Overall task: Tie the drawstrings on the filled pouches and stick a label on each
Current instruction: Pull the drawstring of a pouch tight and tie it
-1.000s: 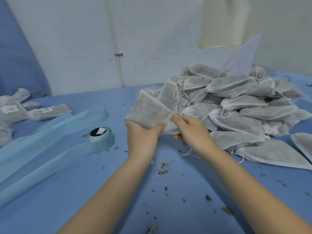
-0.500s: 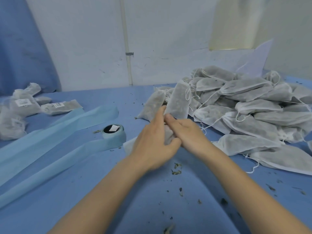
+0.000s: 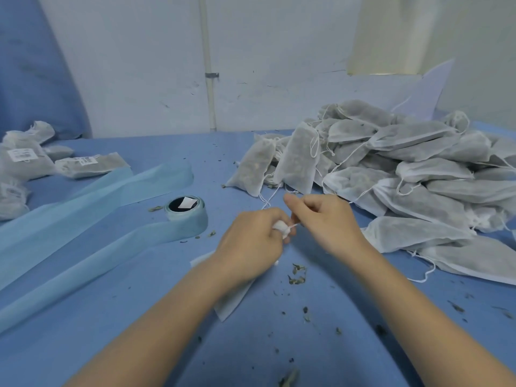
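L hand curls its grip round the bunched white neck of a pouch, fingers pressed tight on it. R hand is just beside it, fingers pinching a thin white drawstring that runs from the neck to the fingers. R thumb sticks up.

The pouch lies on the blue desk mostly under the L hand & wrist. Its long side runs from the neck, away from the person, back toward them & a bit to the left; the flat white bottom corner peeks out under the L wrist. Can't tell how full it is.

Bits of dried leaf lie on the desk near the hands & farther to the right.

Just past the hands, two filled pouches lean up on the big pile of pouches, with loose strings hanging down. The pile fills the right side, up to the wall.

Left of the hands sits a light-blue label roll, one white label showing in its dark middle. Long light-blue strips run off to the left.

Far left is a small group of tied pouches. Two have white labels w/ dark print, too small to read.
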A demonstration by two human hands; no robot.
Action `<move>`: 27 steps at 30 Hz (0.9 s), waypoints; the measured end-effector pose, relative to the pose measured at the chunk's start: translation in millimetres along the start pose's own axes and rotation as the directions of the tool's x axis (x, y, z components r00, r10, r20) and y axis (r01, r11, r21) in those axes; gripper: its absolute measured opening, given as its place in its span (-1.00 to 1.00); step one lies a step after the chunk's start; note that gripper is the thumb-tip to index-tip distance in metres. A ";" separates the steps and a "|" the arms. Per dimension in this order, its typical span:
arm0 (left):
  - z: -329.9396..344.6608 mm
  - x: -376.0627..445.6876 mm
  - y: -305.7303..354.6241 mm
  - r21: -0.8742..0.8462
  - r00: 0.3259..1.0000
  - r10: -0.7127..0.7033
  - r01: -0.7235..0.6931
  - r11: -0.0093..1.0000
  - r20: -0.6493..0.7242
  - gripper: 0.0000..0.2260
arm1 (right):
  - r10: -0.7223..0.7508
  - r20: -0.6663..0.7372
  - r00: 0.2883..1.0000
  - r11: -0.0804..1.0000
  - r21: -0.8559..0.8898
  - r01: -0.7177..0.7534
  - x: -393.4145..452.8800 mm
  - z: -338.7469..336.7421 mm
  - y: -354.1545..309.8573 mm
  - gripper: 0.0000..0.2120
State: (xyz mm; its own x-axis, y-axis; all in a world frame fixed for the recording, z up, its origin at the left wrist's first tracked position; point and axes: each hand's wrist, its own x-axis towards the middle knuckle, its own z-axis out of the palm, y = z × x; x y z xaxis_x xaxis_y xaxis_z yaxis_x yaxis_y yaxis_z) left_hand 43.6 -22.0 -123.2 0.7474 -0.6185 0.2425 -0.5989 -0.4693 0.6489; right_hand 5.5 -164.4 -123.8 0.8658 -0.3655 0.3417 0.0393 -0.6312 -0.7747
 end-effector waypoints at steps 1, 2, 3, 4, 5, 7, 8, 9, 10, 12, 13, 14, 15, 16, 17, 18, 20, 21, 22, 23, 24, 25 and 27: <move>-0.2 -0.7 -1.3 0.020 1.000 0.021 -0.021 1.000 -0.015 -0.83 | 0.015 0.007 1.000 1.000 -0.001 -0.015 -0.2 -0.8 1.3 -0.51; -0.6 -1.7 -2.6 0.051 0.998 0.049 -0.046 0.998 -0.044 -0.89 | 0.032 0.015 0.999 0.999 0.005 -0.032 -0.4 -1.6 2.2 -0.49; -0.9 -2.8 -3.5 0.084 0.994 0.080 -0.073 0.994 -0.080 -0.89 | 0.055 0.027 0.998 0.998 0.025 -0.056 -0.3 -2.1 2.3 -0.47; -1.0 -4.2 -3.6 0.112 0.988 0.114 -0.102 0.988 -0.107 -0.83 | 0.089 0.043 0.995 0.993 0.068 -0.092 -0.4 -2.2 1.5 -0.44; -0.8 -4.7 -3.6 0.138 0.981 0.147 -0.130 0.982 -0.125 -0.77 | 0.128 0.062 0.990 0.982 0.129 -0.135 -0.5 -1.9 0.1 -0.42; -1.3 -3.2 -4.6 0.172 0.972 0.186 -0.160 0.972 -0.145 -0.74 | 0.202 0.112 0.973 0.935 0.273 -0.226 -1.2 -1.0 -3.3 -0.41; -1.5 -2.0 -6.0 0.166 0.970 0.187 -0.162 0.973 -0.154 -0.75 | 0.233 0.147 0.961 0.896 0.351 -0.271 -1.7 -0.8 -4.8 -0.42; -1.8 -1.1 -8.1 0.140 0.969 0.180 -0.158 0.977 -0.169 -0.76 | 0.257 0.186 0.948 0.845 0.432 -0.314 -2.3 -0.9 -6.1 -0.45; -2.2 -0.4 -9.8 0.098 0.968 0.164 -0.147 0.984 -0.190 -0.76 | 0.273 0.226 0.935 0.781 0.516 -0.353 -3.0 -1.2 -6.9 -0.48; -2.3 0.7 -14.6 -0.037 0.969 0.099 -0.110 0.993 -0.228 -0.79 | 0.265 0.310 0.913 0.608 0.681 -0.408 -4.2 -1.3 -7.7 -0.61; -1.7 0.9 -15.8 -0.113 0.969 0.072 -0.101 0.988 -0.238 -0.81 | 0.248 0.342 0.907 0.513 0.747 -0.422 -4.7 -0.9 -8.1 -0.68; -0.9 1.0 -16.1 -0.183 0.969 0.047 -0.093 0.979 -0.243 -0.83 | 0.233 0.364 0.902 0.428 0.794 -0.431 -5.1 -0.5 -8.4 -0.74; 0.1 1.8 -15.7 -0.246 0.969 0.018 -0.080 0.966 -0.247 -0.87 | 0.221 0.380 0.898 0.358 0.825 -0.437 -5.2 0.1 -8.6 -0.79; 0.9 2.8 -15.3 -0.304 0.967 -0.014 -0.066 0.950 -0.255 -0.91 | 0.214 0.390 0.896 0.307 0.844 -0.441 -5.6 0.7 -9.0 -0.82; 1.4 3.6 -15.4 -0.356 0.961 -0.045 -0.057 0.933 -0.272 -0.93 | 0.206 0.398 0.894 0.272 0.854 -0.443 -6.0 1.6 -9.2 -0.82; 1.5 4.2 -15.7 -0.399 0.953 -0.072 -0.054 0.915 -0.295 -0.93 | 0.192 0.409 0.892 0.253 0.858 -0.448 -6.7 2.9 -9.7 -0.80; 1.0 4.3 -16.9 -0.458 0.936 -0.119 -0.050 0.887 -0.332 -0.90 | 0.163 0.442 0.882 0.253 0.845 -0.470 -8.3 6.1 -10.1 -0.69; 0.8 4.4 -17.7 -0.471 0.931 -0.136 -0.043 0.881 -0.339 -0.89 | 0.151 0.463 0.874 0.266 0.832 -0.487 -8.8 7.9 -10.0 -0.65; 0.9 4.5 -18.3 -0.474 0.927 -0.146 -0.038 0.879 -0.345 -0.88 | 0.141 0.482 0.865 0.280 0.818 -0.502 -9.0 9.4 -9.6 -0.62; 1.2 4.5 -19.1 -0.475 0.924 -0.154 -0.034 0.879 -0.350 -0.88 | 0.132 0.499 0.856 0.291 0.806 -0.515 -8.9 10.6 -9.2 -0.60; 1.4 4.6 -19.5 -0.475 0.920 -0.163 -0.028 0.879 -0.356 -0.88 | 0.123 0.515 0.848 0.294 0.797 -0.527 -8.5 11.5 -8.9 -0.57; 1.6 4.5 -20.0 -0.475 0.916 -0.171 -0.023 0.880 -0.362 -0.89 | 0.112 0.529 0.841 0.291 0.792 -0.537 -8.1 11.7 -9.1 -0.54; 1.9 4.4 -21.0 -0.479 0.914 -0.182 -0.016 0.878 -0.363 -0.92 | 0.091 0.544 0.834 0.334 0.772 -0.540 -8.2 11.8 -10.0 -0.49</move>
State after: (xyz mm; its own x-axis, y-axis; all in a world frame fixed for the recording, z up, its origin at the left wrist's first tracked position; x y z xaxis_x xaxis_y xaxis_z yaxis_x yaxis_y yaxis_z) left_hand 58.9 -16.1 -137.1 0.8962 -0.2510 0.3659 -0.4000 -0.1003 0.9110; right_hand 3.9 -147.0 -125.1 0.9971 0.0099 -0.0753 -0.0696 0.5151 -0.8543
